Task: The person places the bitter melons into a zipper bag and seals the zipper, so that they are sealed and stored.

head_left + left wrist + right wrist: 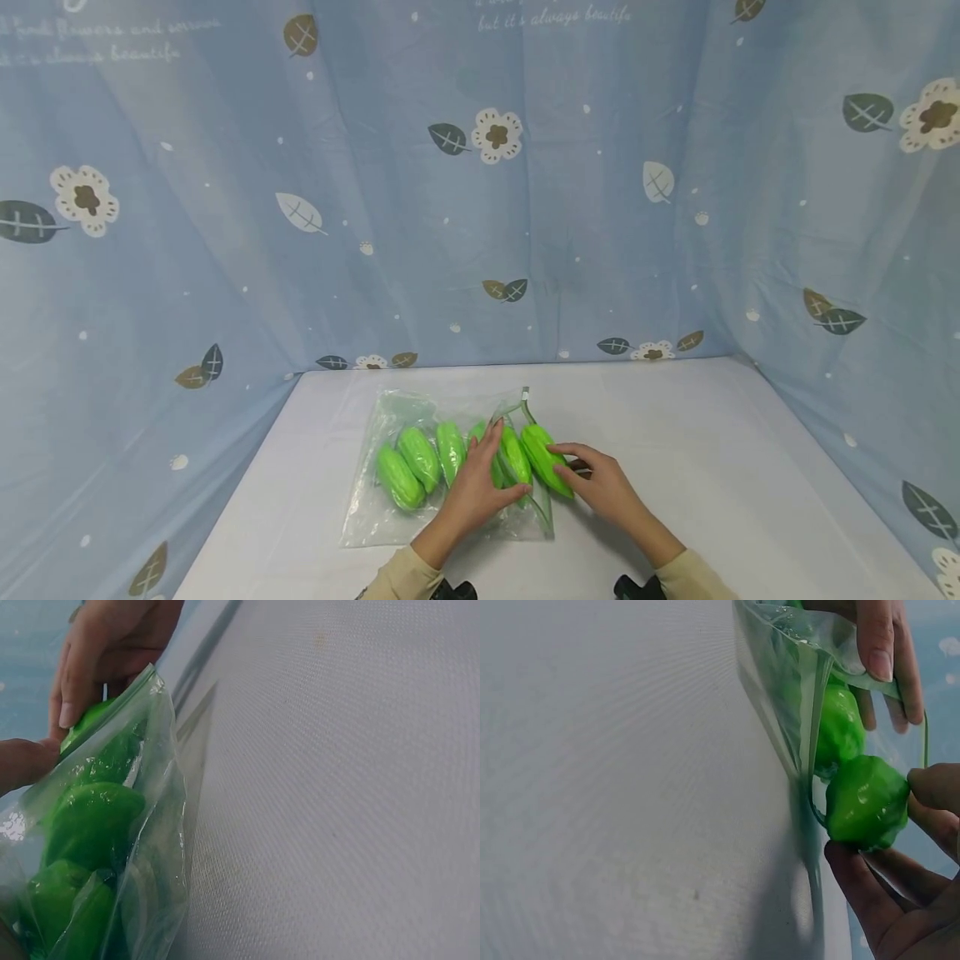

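Note:
In the head view, a clear plastic zip bag (360, 525) lies flat with several lumpy bright green bitter melons (400, 477) inside. The left hand (476, 487) spreads over the bag's right end and holds the upper film at the mouth (847, 667), which is lifted. Just outside the mouth, the right hand (600, 483) grips one more bitter melon (546, 458) between thumb and fingers. In the right wrist view, this melon (868, 802) sits right at the bag's opening, close against another green melon (840, 727) inside. Bag film partly covers the melons in the left wrist view.
A white cloth-covered table (675, 417) lies under everything. Behind it and at both sides hangs a blue curtain (585, 208) with flowers and leaves. Beige sleeves (693, 575) and dark wrist cameras (637, 587) show at the bottom edge.

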A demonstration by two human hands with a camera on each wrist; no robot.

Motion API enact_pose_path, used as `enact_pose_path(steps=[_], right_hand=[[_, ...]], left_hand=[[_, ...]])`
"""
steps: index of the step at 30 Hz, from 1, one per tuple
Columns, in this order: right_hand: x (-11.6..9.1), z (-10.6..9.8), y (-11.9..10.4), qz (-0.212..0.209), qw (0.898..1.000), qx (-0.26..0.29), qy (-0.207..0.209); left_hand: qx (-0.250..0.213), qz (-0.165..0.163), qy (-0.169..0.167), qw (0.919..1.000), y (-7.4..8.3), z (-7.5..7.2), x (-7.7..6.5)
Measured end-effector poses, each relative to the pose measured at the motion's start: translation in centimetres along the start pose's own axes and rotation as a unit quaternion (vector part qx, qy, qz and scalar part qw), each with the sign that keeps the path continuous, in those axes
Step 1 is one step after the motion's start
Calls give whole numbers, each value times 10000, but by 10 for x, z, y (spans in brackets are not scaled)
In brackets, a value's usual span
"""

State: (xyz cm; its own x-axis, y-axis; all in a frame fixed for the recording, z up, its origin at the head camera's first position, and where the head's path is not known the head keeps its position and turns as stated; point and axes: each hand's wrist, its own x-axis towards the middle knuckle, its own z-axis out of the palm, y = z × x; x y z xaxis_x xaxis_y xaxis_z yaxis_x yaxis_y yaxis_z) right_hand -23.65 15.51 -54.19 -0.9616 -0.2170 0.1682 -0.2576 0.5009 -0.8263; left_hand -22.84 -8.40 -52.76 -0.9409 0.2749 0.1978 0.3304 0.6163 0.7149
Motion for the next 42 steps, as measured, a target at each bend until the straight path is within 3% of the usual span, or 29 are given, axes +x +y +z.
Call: enact_pose_path(steps=[19, 42], right_hand=[[2, -6, 1, -44, 9989, 285, -374], [5, -2, 0, 40, 9980, 517, -350]], left_hand=[[1, -45, -4, 10000, 3, -2, 0], [4, 47, 17, 10000, 6, -3, -1]])
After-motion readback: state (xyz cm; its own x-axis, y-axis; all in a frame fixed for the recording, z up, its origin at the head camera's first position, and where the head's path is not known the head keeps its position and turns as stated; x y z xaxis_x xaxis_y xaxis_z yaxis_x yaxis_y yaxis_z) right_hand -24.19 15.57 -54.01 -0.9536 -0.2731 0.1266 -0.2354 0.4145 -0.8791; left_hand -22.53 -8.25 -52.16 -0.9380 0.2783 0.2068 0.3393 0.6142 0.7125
